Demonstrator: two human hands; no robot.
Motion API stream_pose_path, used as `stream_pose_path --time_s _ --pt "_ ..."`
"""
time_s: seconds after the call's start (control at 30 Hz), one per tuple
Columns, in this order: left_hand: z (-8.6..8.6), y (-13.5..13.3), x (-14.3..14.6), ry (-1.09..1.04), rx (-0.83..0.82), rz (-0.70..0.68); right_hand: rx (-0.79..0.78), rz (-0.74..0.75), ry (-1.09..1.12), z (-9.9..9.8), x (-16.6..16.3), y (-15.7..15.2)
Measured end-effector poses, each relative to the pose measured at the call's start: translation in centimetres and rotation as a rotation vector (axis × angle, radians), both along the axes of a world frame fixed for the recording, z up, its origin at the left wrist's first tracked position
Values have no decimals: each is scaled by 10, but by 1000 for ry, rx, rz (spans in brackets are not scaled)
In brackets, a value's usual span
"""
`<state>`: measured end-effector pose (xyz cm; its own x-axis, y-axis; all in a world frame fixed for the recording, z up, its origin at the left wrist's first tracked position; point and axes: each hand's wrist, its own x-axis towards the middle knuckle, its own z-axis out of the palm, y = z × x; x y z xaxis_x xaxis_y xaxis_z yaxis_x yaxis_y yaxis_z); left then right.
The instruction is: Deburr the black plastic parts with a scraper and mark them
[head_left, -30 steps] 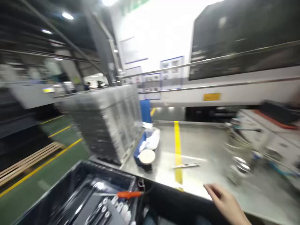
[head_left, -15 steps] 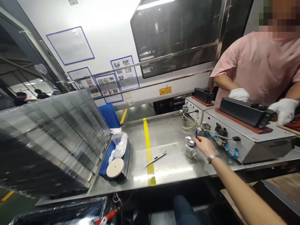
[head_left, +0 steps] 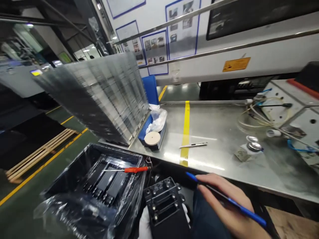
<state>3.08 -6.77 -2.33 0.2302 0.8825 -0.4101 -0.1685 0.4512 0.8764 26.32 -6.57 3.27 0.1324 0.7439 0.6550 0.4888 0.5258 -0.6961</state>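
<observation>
Gripping a blue pen (head_left: 225, 199), tip up-left, right hand (head_left: 224, 207); left hand (head_left: 146, 225) holds black part (head_left: 165, 209).

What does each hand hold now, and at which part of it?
The right hand holds a thin blue stick around its middle, both ends free. The left hand, in a white glove, holds a black part from below, at its lower end.

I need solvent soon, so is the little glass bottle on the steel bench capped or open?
Open: the bottle shows its bare metal top, and a lid lies beside it.
</observation>
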Motion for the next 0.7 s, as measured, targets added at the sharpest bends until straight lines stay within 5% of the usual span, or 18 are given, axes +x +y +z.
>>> stream_pose_path --time_s 0.2,0.4,0.53,0.7 --pt "-11 -24 -14 -41 -197 176 18 200 -11 -5 -38 -3" --pt "17 -26 -16 146 -549 331 -18 235 -14 -6 -47 1" --pt "28 -23 -9 277 -561 375 -21 234 -21 0 -45 -2" --pt "8 -28 -15 -45 -685 431 50 250 -23 7 -44 -6"
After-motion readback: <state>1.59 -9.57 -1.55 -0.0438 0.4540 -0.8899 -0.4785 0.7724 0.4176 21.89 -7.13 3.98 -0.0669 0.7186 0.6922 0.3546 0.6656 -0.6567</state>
